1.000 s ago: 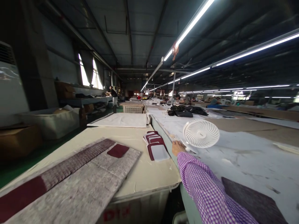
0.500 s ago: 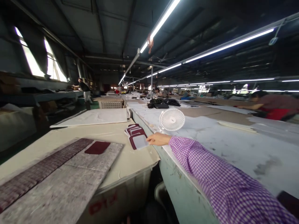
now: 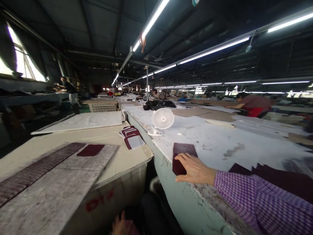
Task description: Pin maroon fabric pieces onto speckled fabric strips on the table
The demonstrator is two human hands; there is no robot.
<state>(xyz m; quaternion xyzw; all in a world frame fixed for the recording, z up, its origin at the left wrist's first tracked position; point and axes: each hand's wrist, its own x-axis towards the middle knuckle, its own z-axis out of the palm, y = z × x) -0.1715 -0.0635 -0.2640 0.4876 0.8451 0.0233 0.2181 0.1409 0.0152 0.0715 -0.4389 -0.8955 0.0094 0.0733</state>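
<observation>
Resting the right hand (image 3: 194, 168) on a stack of maroon pieces (image 3: 185, 148), on the worktop (image 3: 215, 145) nearer than the white fan (image 3: 163, 118).

Spreading the right grip wide over the stack, just right of the fan on its near side, with fingers on top and thumb parted from them. Showing the left hand (image 3: 120, 225) low, well to the near left of the fan, partly cut off at the lower edge; cannot tell its grip. Also in view: maroon-and-white pieces (image 3: 134, 142) overlapping to the near left of the fan; farther left, a maroon patch (image 3: 91, 150) on a mottled grey board (image 3: 80, 182); behind the fan, a dark heap (image 3: 160, 103); to its near right, dark maroon cloth (image 3: 288, 179).
</observation>
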